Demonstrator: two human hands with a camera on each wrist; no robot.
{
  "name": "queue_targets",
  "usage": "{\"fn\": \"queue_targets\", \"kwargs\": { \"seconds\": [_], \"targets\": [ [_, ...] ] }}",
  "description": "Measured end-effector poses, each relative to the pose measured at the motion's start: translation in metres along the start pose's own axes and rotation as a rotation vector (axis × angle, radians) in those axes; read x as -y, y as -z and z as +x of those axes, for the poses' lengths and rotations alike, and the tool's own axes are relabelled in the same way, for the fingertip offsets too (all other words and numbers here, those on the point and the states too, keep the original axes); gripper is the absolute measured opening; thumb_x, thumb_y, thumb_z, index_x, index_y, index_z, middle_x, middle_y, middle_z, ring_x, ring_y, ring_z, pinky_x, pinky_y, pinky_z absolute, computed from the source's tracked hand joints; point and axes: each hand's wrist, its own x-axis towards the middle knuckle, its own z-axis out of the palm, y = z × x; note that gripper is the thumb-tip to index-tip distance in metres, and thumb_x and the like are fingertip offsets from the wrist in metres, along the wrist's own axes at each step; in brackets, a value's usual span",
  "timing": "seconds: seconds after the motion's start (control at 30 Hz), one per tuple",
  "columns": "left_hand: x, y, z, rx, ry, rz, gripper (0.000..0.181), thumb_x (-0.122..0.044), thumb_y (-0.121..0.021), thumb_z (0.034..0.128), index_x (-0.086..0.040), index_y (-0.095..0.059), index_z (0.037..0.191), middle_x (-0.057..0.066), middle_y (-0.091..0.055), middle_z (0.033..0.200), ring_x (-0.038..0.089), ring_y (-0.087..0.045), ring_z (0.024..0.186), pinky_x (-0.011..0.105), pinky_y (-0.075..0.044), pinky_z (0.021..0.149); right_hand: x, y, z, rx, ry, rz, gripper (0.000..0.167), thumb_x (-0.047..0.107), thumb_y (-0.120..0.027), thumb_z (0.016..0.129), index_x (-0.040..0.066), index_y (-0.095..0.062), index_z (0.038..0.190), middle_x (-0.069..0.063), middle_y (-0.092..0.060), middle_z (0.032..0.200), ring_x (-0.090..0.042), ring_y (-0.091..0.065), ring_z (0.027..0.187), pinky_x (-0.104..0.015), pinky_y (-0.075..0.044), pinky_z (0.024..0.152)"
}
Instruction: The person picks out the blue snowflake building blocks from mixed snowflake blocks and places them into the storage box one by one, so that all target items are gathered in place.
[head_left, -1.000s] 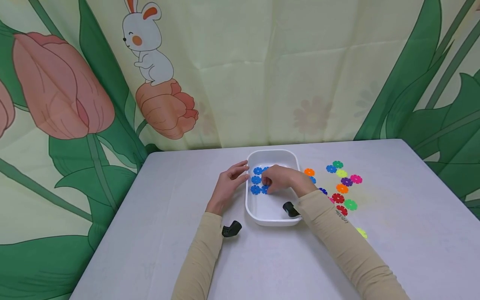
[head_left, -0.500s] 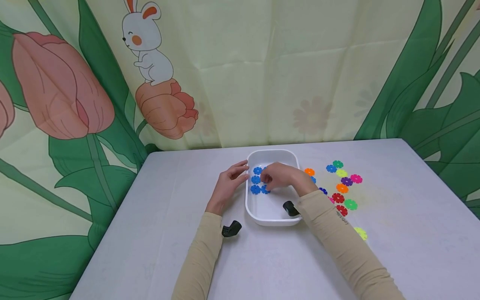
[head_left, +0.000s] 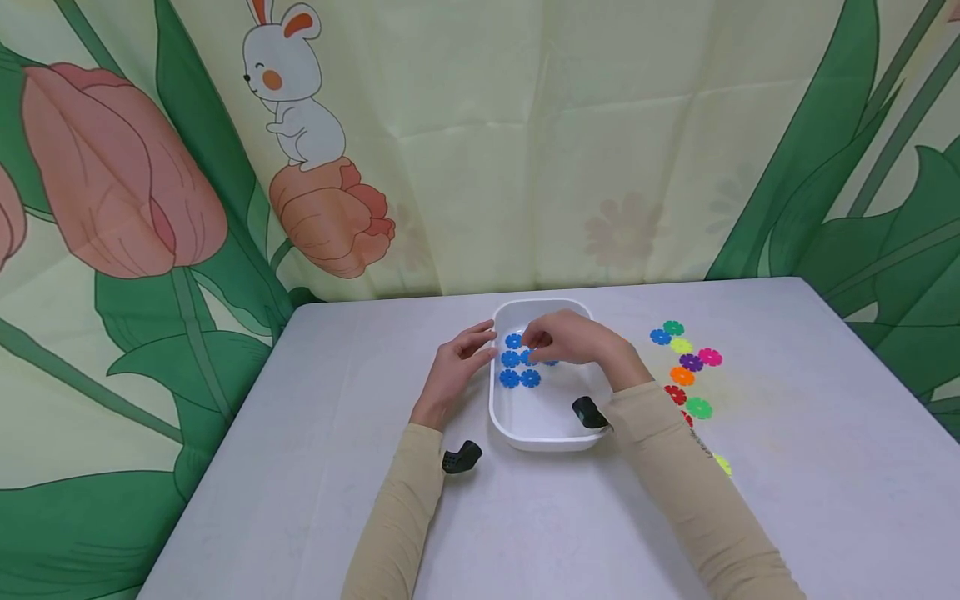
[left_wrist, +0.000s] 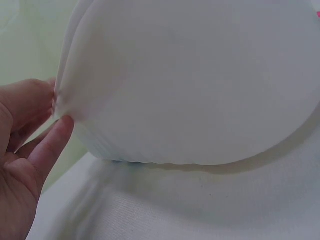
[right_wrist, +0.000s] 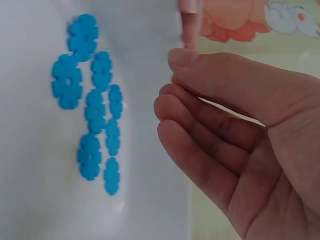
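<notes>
My left hand (head_left: 452,373) holds the left rim of the white tray (head_left: 517,435). In the left wrist view, the thumb is at the rim and a fingertip presses the outer wall (left_wrist: 165,110). My right hand (head_left: 573,340) hovers over the tray, fingers loosely bent. In the right wrist view, its thumb (right_wrist: 215,75) lies above the bent fingers and nothing shows between them, though the index finger is mostly hidden. Several blue snowflake discs (head_left: 530,378) lie flat inside the tray's left part, in rows; the right hand covers some in the head view.
Right of the tray, loose snowflake discs in green, yellow, purple, pink, orange and red (head_left: 682,377) lie scattered on the white-covered table (head_left: 315,400). The right forearm (head_left: 690,483) hides part of them. A printed cloth (head_left: 487,167) hangs behind the table.
My right hand has risen off the blue discs and shifted slightly right and back, uncovering discs beneath it. It now covers the orange disc beside the tray. The left hand stays at the rim.
</notes>
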Motion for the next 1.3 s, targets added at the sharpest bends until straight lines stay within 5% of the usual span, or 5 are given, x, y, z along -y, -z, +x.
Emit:
{"fn": "queue_targets", "kwargs": {
  "seconds": [0.37,0.57,0.9,1.3],
  "targets": [
    [-0.003,0.0,-0.002,-0.005,0.009,0.006,0.032,-0.024,-0.07,0.0916,-0.014,-0.069,0.122,-0.018,-0.054,0.137,0.013,-0.045,0.134,0.038,-0.037,0.111,-0.008,0.032,-0.044,-0.286,-0.09,0.119,0.035,0.014,-0.068,0.092,0.0,-0.064,0.124,-0.015,-0.066,0.115,-0.029,-0.061,0.105,-0.043,-0.055,0.088],
    [-0.002,0.0,-0.001,0.0,0.004,0.008,0.034,-0.022,-0.069,0.0921,-0.01,-0.068,0.124,-0.017,-0.053,0.138,0.014,-0.045,0.134,0.038,-0.038,0.11,-0.025,0.039,-0.071,-0.35,-0.199,0.119,0.04,0.021,-0.065,0.095,0.001,-0.06,0.129,-0.018,-0.062,0.12,-0.033,-0.059,0.109,-0.047,-0.055,0.089],
    [-0.001,-0.001,-0.001,0.002,0.005,0.002,0.035,-0.022,-0.07,0.092,-0.009,-0.067,0.125,-0.017,-0.053,0.138,0.014,-0.046,0.133,0.039,-0.038,0.11,-0.066,0.03,-0.089,-0.291,-0.361,0.114,0.05,0.027,-0.065,0.094,-0.001,-0.054,0.135,-0.022,-0.059,0.125,-0.037,-0.054,0.114,-0.051,-0.052,0.091],
    [-0.002,-0.001,-0.002,0.007,0.004,0.002,0.034,-0.021,-0.069,0.0924,-0.009,-0.067,0.124,-0.016,-0.053,0.139,0.015,-0.045,0.134,0.04,-0.037,0.111,-0.095,0.009,-0.085,-0.187,-0.476,0.134,0.053,0.026,-0.068,0.091,-0.004,-0.054,0.133,-0.023,-0.058,0.125,-0.04,-0.054,0.113,-0.051,-0.052,0.092]
  ]
}}
